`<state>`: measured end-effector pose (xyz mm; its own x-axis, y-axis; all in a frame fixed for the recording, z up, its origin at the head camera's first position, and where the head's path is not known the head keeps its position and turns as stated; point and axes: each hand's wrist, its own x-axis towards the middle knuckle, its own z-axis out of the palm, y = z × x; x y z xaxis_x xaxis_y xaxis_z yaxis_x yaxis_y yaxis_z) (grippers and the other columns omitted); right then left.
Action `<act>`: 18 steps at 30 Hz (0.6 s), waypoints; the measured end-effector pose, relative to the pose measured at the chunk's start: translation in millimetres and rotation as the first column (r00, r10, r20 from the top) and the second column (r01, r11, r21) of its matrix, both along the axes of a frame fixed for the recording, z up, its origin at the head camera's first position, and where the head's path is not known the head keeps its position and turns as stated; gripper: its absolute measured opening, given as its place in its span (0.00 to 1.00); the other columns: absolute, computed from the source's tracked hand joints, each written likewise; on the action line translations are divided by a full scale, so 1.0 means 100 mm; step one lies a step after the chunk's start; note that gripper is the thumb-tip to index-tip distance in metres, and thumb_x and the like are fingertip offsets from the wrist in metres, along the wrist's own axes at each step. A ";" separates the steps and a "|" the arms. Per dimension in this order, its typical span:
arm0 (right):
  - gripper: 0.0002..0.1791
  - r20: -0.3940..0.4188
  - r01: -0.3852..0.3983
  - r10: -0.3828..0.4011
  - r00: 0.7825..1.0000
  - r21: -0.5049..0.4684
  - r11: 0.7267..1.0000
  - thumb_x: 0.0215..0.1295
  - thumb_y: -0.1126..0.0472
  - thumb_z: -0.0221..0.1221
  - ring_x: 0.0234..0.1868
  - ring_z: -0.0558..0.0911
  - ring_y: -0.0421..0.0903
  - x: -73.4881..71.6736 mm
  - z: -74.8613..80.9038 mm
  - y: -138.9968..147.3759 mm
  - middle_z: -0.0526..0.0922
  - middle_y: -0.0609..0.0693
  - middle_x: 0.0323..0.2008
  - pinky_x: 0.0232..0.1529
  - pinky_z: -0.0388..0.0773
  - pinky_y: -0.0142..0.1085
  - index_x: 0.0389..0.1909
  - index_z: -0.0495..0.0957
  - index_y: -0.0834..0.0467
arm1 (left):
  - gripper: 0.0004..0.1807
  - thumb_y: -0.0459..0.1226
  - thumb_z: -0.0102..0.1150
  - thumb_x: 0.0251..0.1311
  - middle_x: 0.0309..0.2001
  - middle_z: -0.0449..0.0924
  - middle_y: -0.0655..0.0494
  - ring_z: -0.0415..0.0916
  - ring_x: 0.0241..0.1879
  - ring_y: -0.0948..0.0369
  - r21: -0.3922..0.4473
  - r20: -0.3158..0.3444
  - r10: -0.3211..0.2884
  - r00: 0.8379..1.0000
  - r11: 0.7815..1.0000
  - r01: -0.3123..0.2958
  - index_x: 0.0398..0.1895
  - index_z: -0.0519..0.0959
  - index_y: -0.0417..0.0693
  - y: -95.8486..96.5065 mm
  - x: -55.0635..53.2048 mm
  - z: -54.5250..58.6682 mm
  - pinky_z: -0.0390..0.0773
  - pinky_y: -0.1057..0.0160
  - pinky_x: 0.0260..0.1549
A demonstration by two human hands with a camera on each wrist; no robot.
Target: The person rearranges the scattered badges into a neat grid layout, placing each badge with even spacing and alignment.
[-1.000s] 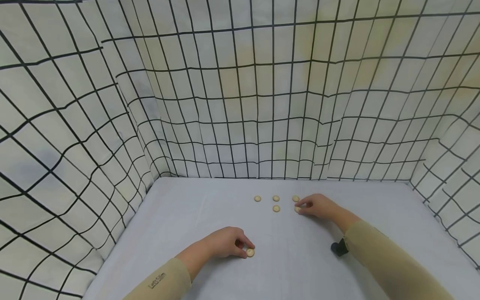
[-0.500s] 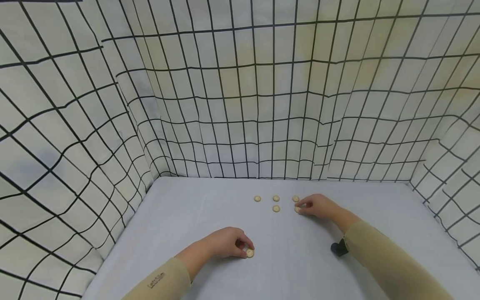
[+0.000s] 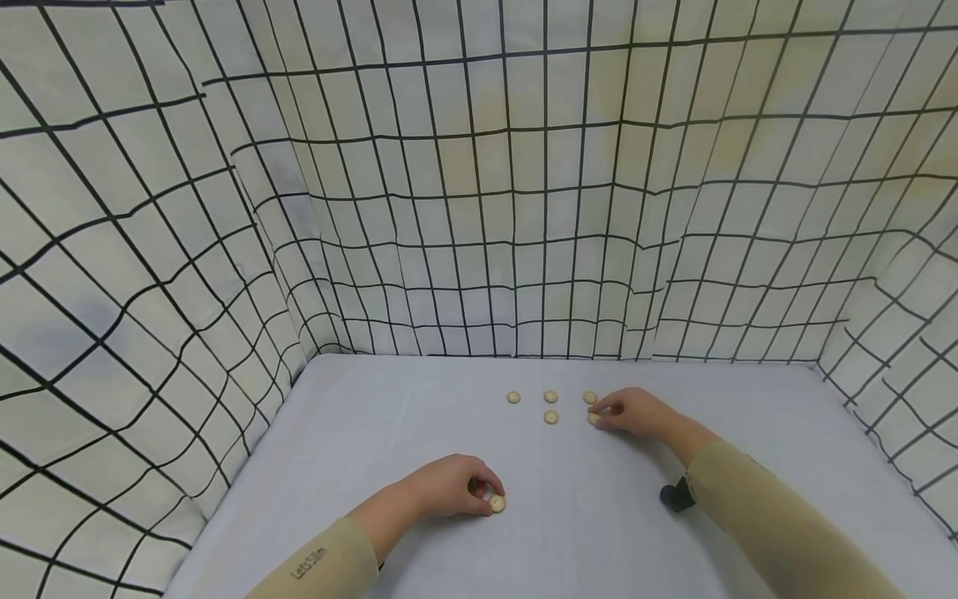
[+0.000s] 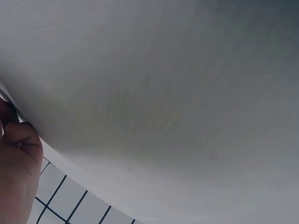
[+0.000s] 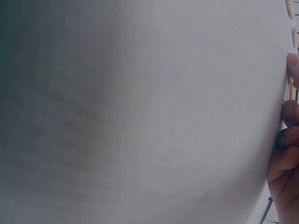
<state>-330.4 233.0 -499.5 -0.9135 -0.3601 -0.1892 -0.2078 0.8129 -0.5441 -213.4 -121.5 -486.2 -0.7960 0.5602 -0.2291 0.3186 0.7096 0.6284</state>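
Observation:
My left hand point(image 3: 455, 487) rests low over the white table near the front middle, pinching a round cream-coloured button point(image 3: 497, 503) between thumb and index finger. Farther back on the right, my right hand point(image 3: 632, 411) has thumb and index finger at opposite edges of another button point(image 3: 594, 418), partly covered by the fingers. Just behind it lies a matching button point(image 3: 590, 398). The left wrist view catches only part of the left hand point(image 4: 21, 163) at its left edge. Fingers of the right hand point(image 5: 287, 156) show at the right edge of the right wrist view.
More buttons lie flat to the left of my right hand: one at the back left point(image 3: 513, 398), a middle back button point(image 3: 550, 397) and a front button point(image 3: 550, 417). White cloth walls with black grid lines point(image 3: 479, 249) enclose the table point(image 3: 374, 416). A black piece point(image 3: 677, 496) sits under the right sleeve.
The button in my left hand has shifted very slightly left along with the index fingertip. My right hand and the other buttons stay in place.

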 end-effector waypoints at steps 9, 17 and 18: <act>0.17 -0.007 0.003 -0.003 1.000 -0.001 1.000 0.58 0.48 0.70 0.41 0.74 0.44 0.00 0.00 -0.01 0.82 0.45 0.45 0.44 0.73 0.42 0.49 0.86 0.44 | 0.08 0.42 0.73 0.54 0.22 0.73 0.66 0.68 0.24 0.69 0.004 0.011 0.024 1.000 1.000 -0.024 0.37 0.85 0.64 -0.02 -0.04 -0.01 0.69 0.67 0.30; 0.17 -0.008 -0.001 0.001 1.000 -0.004 1.000 0.58 0.49 0.70 0.41 0.75 0.44 0.00 0.00 0.00 0.82 0.45 0.46 0.45 0.73 0.43 0.48 0.86 0.44 | 0.07 0.42 0.71 0.55 0.20 0.70 0.66 0.66 0.22 0.68 -0.003 -0.004 0.039 0.999 0.999 -0.039 0.37 0.85 0.63 -0.05 -0.06 0.02 0.67 0.66 0.29; 0.17 -0.008 -0.001 0.001 1.000 -0.006 1.000 0.58 0.49 0.70 0.41 0.74 0.44 0.00 0.00 0.00 0.82 0.45 0.45 0.44 0.73 0.43 0.48 0.86 0.44 | 0.07 0.42 0.71 0.55 0.20 0.70 0.66 0.66 0.22 0.68 -0.009 -0.013 0.042 0.999 0.999 -0.042 0.38 0.85 0.63 -0.05 -0.07 0.02 0.67 0.66 0.29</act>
<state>-330.1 233.0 -499.5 -0.9145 -0.3624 -0.1797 -0.2134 0.8095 -0.5470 -220.2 -126.8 -483.9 -0.8217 0.5243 -0.2235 0.2967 0.7283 0.6177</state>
